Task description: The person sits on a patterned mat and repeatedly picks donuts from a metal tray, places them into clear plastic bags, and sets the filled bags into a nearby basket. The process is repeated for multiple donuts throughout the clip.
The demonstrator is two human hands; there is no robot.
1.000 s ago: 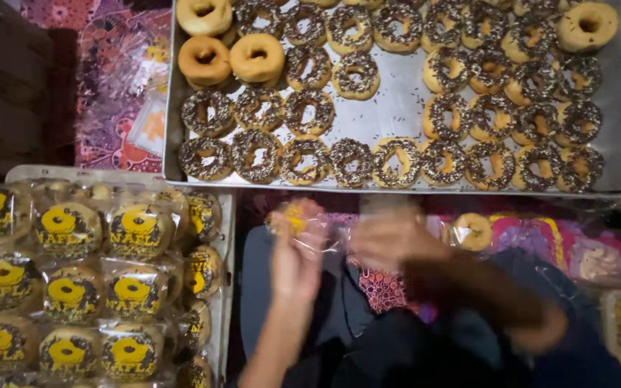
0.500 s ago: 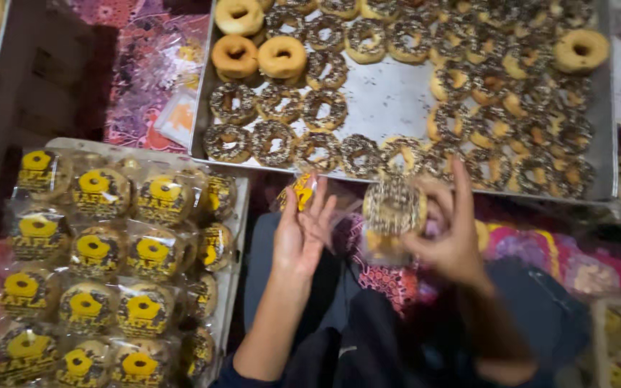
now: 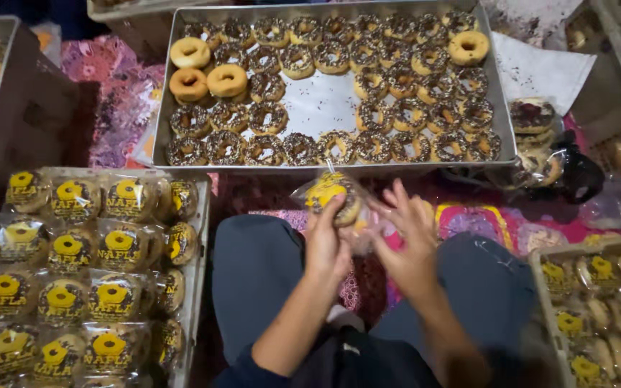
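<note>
**Clear wrapper, doughnut inside, held over your lap**

Clear plastic wraps the bagged doughnut (image 3: 333, 200) you hold at the centre of the frame, just below the big metal tray (image 3: 501, 108). Your left hand (image 3: 327, 248) is closed around its lower edge; your right hand (image 3: 410, 241) is open with fingers spread, touching the loose plastic on the doughnut's right side.

The tray fills the upper middle, with rows of chocolate-sprinkled doughnuts (image 3: 389, 79) around a bare patch, and three plain glazed ones (image 3: 206, 72) at its upper left. At lower left a second tray (image 3: 199, 287) holds packed doughnuts with yellow labels (image 3: 73, 251). More packed ones sit in a tray at lower right (image 3: 540, 287). A few bagged doughnuts (image 3: 533, 122) lie to the right of the big tray. Nothing stands between your hands and the big tray.

Everything rests on a patterned pink cloth (image 3: 120, 100).

Half a second ago your right hand held the doughnut up alone; now your left grips it and the right has opened.
</note>
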